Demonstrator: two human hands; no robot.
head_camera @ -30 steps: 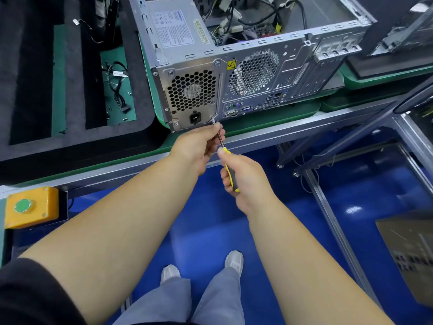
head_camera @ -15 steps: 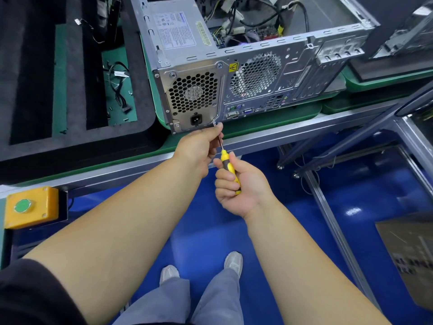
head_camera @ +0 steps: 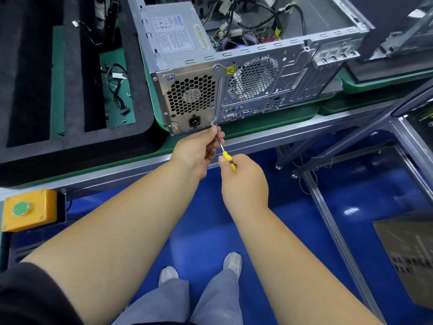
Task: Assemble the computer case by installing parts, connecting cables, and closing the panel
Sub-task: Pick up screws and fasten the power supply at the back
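The screwdriver [head_camera: 225, 154] runs up and away from the right hand [head_camera: 243, 181] toward the lower right corner of the power supply [head_camera: 191, 97], at the rear of the open computer case [head_camera: 269, 73] lying on the table [head_camera: 269, 137]. Its tip meets a screw [head_camera: 212, 125] that is barely visible. The right hand's grip wraps the yellow handle from below — the left hand [head_camera: 199, 148], nearer the case, pinches the shaft just behind the tip. Driving the screw likely depends on keeping that shaft square to the rear plate — both forearms reach forward, wrists low.
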